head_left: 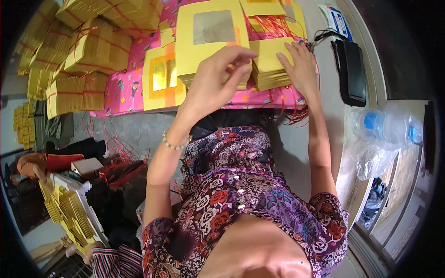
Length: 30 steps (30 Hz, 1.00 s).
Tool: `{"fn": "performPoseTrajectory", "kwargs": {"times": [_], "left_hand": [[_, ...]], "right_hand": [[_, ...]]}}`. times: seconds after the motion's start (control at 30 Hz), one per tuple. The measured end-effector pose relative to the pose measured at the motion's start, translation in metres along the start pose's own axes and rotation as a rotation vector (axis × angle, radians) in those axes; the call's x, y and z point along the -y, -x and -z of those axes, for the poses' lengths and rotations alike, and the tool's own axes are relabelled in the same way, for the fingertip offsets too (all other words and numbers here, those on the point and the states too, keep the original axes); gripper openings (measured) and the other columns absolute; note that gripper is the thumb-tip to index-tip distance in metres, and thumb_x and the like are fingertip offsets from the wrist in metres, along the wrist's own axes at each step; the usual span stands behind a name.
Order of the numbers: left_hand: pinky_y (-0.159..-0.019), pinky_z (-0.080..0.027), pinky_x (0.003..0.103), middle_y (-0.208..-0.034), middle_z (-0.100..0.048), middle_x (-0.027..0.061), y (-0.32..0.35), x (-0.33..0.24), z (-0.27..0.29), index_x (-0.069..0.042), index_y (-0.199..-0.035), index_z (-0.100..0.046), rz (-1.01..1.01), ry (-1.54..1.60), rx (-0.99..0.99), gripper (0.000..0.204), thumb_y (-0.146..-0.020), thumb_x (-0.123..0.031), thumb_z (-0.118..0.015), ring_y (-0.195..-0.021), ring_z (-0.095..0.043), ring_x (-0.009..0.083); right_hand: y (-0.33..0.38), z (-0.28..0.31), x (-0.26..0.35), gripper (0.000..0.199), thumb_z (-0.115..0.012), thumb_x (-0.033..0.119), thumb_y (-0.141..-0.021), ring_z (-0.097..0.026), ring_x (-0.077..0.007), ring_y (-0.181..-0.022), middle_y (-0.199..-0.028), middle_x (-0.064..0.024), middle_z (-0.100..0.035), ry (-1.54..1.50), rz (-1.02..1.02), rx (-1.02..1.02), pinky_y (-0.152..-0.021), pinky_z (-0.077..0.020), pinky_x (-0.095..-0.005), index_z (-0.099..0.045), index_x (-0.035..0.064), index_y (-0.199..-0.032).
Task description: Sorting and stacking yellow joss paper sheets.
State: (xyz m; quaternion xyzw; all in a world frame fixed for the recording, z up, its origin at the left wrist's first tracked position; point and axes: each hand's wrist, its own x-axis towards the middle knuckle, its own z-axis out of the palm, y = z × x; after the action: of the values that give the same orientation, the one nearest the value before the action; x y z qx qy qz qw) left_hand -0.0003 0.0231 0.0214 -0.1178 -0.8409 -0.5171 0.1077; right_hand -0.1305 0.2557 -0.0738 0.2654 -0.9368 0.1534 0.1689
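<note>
My left hand (218, 81) hovers over a stack of yellow paper sheets with a silver foil square (211, 34), fingers pinched on the edge of the top sheet. My right hand (299, 65) lies flat on a smaller stack of folded yellow paper (269, 62) to the right. A sheet with a gold foil square (162, 78) lies to the left of the big stack. All rest on a low surface with a pink patterned cloth (125, 90).
Bundles of yellow paper tied with red string (92, 46) are piled at the far left. Loose red strings (273, 25) lie beyond the stacks. A black pouch (352, 69) and plastic-wrapped water bottles (384, 129) sit at the right. More yellow paper (69, 213) lies lower left.
</note>
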Motion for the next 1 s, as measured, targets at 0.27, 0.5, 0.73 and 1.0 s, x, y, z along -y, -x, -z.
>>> {"fn": "performPoseTrajectory", "kwargs": {"times": [0.27,0.5,0.73,1.0], "left_hand": [[-0.072,-0.051,0.027,-0.090,-0.068,0.0086,0.104,0.044,0.014,-0.002,-0.104,-0.063,0.318,0.035,-0.434,0.018,-0.086,-0.001,-0.058,-0.081,-0.066,0.0150],[-0.069,-0.049,0.028,-0.092,-0.066,0.0091,0.167,0.099,0.040,-0.004,-0.101,-0.064,0.453,-0.150,-0.638,0.019,-0.083,-0.001,-0.061,-0.082,-0.063,0.0176],[-0.090,-0.041,0.040,-0.111,-0.060,0.0087,0.174,0.125,0.064,-0.008,-0.105,-0.062,0.303,-0.587,-0.462,0.037,-0.069,-0.003,-0.071,-0.106,-0.051,0.0307],[-0.095,-0.041,0.040,-0.116,-0.059,0.0081,0.163,0.132,0.071,-0.008,-0.109,-0.062,0.238,-0.651,-0.345,0.041,-0.069,-0.008,-0.073,-0.110,-0.051,0.0300]], "right_hand": [[-0.012,0.043,0.027,0.027,-0.057,0.023,-0.091,-0.052,-0.0308,-0.111,-0.111,-0.0153,-0.059,-0.267,0.101,-0.188,-0.097,-0.0379,-0.0410,-0.062,0.0035,-0.109],[0.011,0.065,0.130,0.012,-0.062,0.005,-0.085,-0.064,-0.0254,-0.079,-0.087,-0.0099,-0.065,-0.697,0.204,0.089,-0.069,-0.0501,-0.0317,-0.065,0.0032,-0.096],[0.031,-0.028,0.199,0.032,-0.064,0.012,-0.082,-0.060,-0.0324,-0.095,-0.108,-0.0141,-0.057,-0.615,0.532,0.343,-0.077,-0.0505,-0.0416,-0.056,0.0018,-0.110],[0.023,-0.070,0.234,0.041,-0.069,0.013,-0.075,-0.055,-0.0328,-0.106,-0.115,-0.0156,-0.055,-0.409,0.512,0.373,-0.081,-0.0507,-0.0405,-0.054,0.0007,-0.112]]}}
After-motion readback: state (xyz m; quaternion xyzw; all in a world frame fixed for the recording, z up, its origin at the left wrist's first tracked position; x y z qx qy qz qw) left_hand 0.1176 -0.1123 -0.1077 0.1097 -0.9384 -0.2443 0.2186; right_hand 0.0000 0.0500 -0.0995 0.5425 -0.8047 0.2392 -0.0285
